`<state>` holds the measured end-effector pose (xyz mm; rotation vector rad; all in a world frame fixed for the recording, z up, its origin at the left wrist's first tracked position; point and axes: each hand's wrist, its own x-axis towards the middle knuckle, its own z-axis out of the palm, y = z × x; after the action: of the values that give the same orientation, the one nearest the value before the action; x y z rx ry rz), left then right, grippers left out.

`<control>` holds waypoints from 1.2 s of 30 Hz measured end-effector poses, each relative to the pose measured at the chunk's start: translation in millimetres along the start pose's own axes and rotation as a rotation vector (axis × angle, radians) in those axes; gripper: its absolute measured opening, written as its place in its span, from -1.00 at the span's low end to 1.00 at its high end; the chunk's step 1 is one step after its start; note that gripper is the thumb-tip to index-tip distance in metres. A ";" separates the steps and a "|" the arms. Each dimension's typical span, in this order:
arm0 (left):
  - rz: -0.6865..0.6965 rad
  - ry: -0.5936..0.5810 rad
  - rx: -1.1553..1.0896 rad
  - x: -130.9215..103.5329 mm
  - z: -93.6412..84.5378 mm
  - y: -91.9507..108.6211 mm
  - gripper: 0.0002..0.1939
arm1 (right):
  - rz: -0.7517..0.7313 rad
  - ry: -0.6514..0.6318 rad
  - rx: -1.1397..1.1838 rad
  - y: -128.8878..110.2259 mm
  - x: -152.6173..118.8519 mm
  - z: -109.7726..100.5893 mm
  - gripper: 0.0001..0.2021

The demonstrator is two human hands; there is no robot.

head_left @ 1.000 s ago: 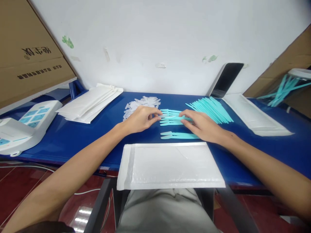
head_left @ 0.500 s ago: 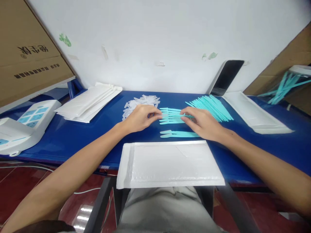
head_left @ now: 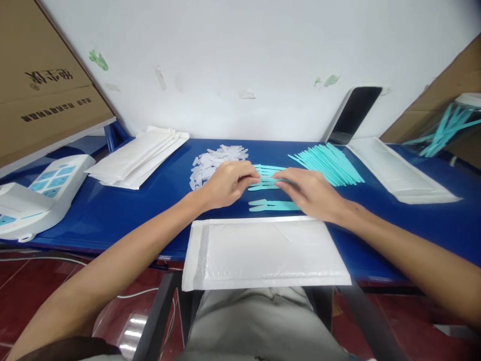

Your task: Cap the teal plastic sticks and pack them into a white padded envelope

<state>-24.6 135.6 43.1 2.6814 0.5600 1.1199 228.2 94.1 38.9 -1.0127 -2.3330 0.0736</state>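
- Pinching one turquoise stick (head_left: pixel 267 178): left hand (head_left: pixel 227 184) and right hand (head_left: pixel 314 193), fingers hiding its ends.
- Two nearer sticks (head_left: pixel 280 205) running behind the right hand.

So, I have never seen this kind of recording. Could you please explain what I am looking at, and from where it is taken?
There is no machine here, only a person's bare left hand and right hand. One camera, worn on the head, looks forward and down at them.

On the blue table lie a heap of pale pieces, teal sticks and white envelopes. A phone leans on the wall.

The right hand's grip holds a single stick; the left hand's grip pinches at its tip. Whether the left also holds a pale piece is too small to tell.
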 end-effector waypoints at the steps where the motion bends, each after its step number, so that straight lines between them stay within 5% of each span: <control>1: 0.006 0.006 0.008 0.1 0.7 0.5 -0.80 | 0.005 0.006 0.009 -0.9 0.7 0.6 -0.75; 5: 0.023 0.019 0.054 -0.9 0.2 -0.4 -0.78 | 0.044 0.014 0.038 -2.8 3.3 -1.0 -0.76; 9: 0.051 -0.097 0.172 -2.4 -7.9 -4.0 -0.63 | 0.088 -0.030 0.026 -4.7 3.9 -7.4 -0.76; 16: -0.197 -0.207 0.341 -11.3 -32.1 -32.3 -0.49 | 0.066 -0.205 -0.038 0.9 -2.7 -4.5 -0.77; 21: -0.283 -0.336 0.464 -16.4 -39.7 -48.6 -0.52 | 0.065 -0.247 -0.086 3.9 -4.2 -2.7 -0.74; 29: -0.331 -0.429 0.516 -16.6 -36.3 -46.2 -0.59 | 0.028 -0.303 -0.071 1.9 -2.4 -0.7 -0.74; 36: -0.283 -0.418 0.531 -17.8 -34.5 -50.6 -0.66 | 0.032 -0.295 -0.071 1.5 -2.3 -0.7 -0.76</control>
<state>-74.4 175.3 40.2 2.9935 1.2403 0.3457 230.8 93.5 38.0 -1.1393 -2.6008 0.1630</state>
